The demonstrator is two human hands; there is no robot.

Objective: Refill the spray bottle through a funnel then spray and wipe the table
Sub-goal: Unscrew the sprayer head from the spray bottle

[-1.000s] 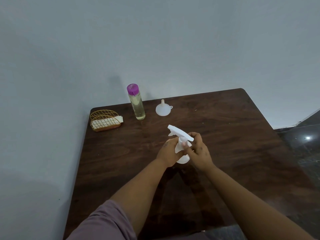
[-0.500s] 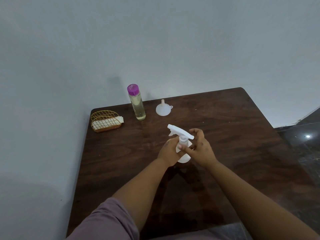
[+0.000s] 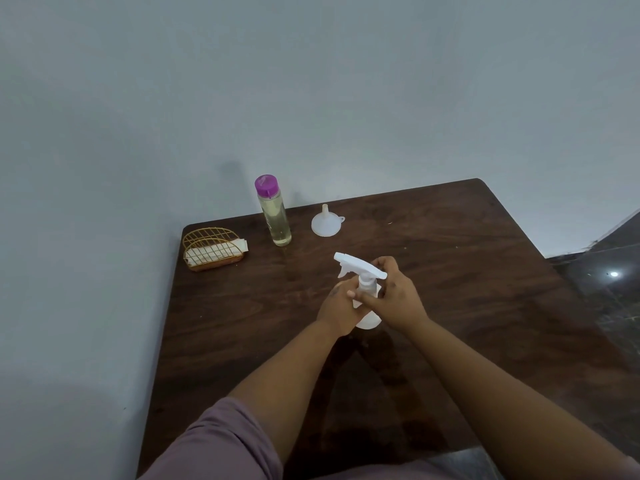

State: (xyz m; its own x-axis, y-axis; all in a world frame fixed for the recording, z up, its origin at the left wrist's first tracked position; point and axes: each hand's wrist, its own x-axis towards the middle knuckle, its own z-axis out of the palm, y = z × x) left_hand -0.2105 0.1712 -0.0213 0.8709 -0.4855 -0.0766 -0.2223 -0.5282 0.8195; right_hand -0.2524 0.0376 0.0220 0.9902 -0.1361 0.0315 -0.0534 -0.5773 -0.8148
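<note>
At the centre of the frame your left hand (image 3: 341, 308) wraps the body of the white spray bottle (image 3: 367, 289), which stands on the dark wooden table (image 3: 467, 271), while your right hand (image 3: 394, 297) curls round its neck under the trigger head. Above them sit the upturned funnel (image 3: 326, 221) and, left of it, a purple-capped bottle (image 3: 273, 211) of yellowish liquid; a wire basket (image 3: 213, 247) is at the table's upper-left corner.

Funnel (image 3: 327, 224) right of refill bottle (image 3: 273, 211); basket (image 3: 212, 249) left.
</note>
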